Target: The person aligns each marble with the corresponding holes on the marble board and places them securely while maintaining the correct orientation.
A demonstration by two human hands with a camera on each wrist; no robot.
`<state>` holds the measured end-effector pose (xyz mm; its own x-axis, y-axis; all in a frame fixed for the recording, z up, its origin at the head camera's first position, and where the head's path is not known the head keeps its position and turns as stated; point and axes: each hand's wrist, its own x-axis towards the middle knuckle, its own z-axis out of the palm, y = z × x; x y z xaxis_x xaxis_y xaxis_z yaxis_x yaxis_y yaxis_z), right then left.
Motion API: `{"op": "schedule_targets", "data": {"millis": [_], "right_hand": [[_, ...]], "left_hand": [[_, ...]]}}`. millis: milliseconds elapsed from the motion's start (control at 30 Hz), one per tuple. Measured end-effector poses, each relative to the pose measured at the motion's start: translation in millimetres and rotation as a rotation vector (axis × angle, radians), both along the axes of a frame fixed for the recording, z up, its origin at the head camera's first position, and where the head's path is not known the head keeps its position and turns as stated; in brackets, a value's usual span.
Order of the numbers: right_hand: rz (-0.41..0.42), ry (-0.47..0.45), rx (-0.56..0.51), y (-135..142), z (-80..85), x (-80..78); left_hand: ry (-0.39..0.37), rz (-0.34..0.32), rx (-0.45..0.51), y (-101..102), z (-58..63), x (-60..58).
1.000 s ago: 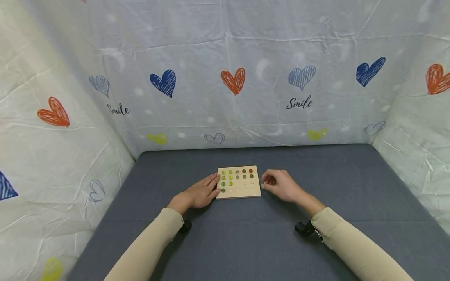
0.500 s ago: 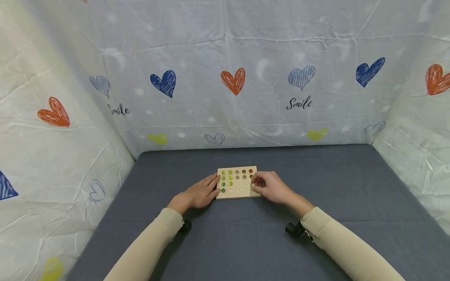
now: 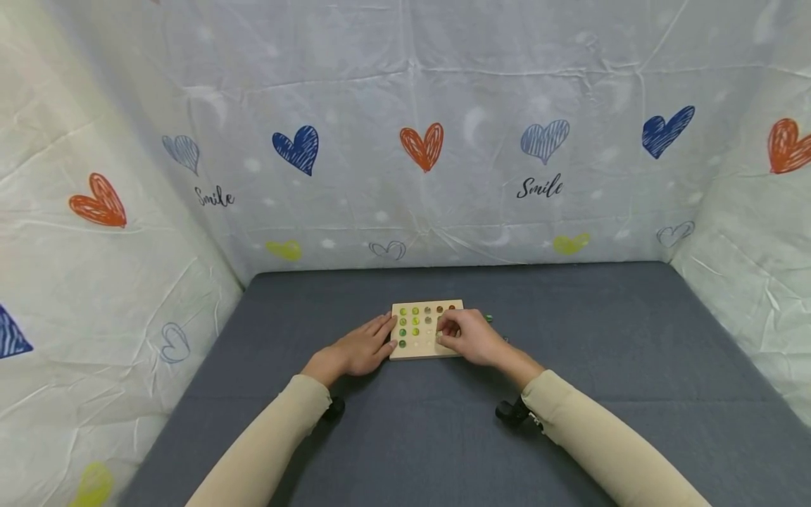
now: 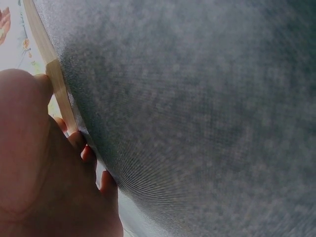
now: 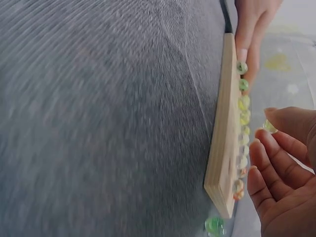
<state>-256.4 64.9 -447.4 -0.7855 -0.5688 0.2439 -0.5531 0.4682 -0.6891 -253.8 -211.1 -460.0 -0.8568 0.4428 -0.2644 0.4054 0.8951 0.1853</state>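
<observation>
A pale wooden board (image 3: 427, 346) with rows of round hollows lies on the table, glass marbles sitting in several of them. Green and yellow-green marbles (image 3: 415, 321) fill hollows on its left side; clear and reddish ones (image 3: 440, 310) sit along the far row. My left hand (image 3: 360, 348) rests at the board's left edge, fingers straight and touching it. Above the board's right part, my right hand (image 3: 474, 336) pinches a small yellowish marble (image 5: 269, 127) between thumb and index finger, seen in the right wrist view. That hand hides some right-side hollows in the head view.
A green marble (image 3: 488, 318) lies on the dark grey tabletop (image 3: 405, 436) just right of the board, also seen by its corner in the right wrist view. Another small marble (image 3: 505, 339) shows beside the right wrist. A white heart-printed curtain (image 3: 355, 91) encloses the table.
My right hand has moved left from beside the board to over its right part, carrying the marble. The loose green marble has come into sight behind it. My left hand stays put.
</observation>
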Motion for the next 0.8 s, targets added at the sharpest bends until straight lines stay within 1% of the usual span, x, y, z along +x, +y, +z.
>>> {"op": "schedule_targets", "data": {"millis": [133,367,633,800], "right_hand": [[0.004,-0.017,0.009,-8.6,-2.7,-1.5],[0.011,-0.016,0.006,-20.7,-4.8,-1.5],[0.032,-0.014,0.022,-35.0,-7.5,-3.1],[0.029,-0.020,0.032,-39.2,-9.2,-4.5]], "left_hand": [[-0.007,0.010,-0.013,-0.7,-1.1,-1.6],[0.009,0.007,0.010,-2.0,-3.4,-2.2],[0.013,0.010,0.005,-1.7,-2.0,-1.6],[0.011,0.009,0.010,-1.7,-2.6,-1.5]]}}
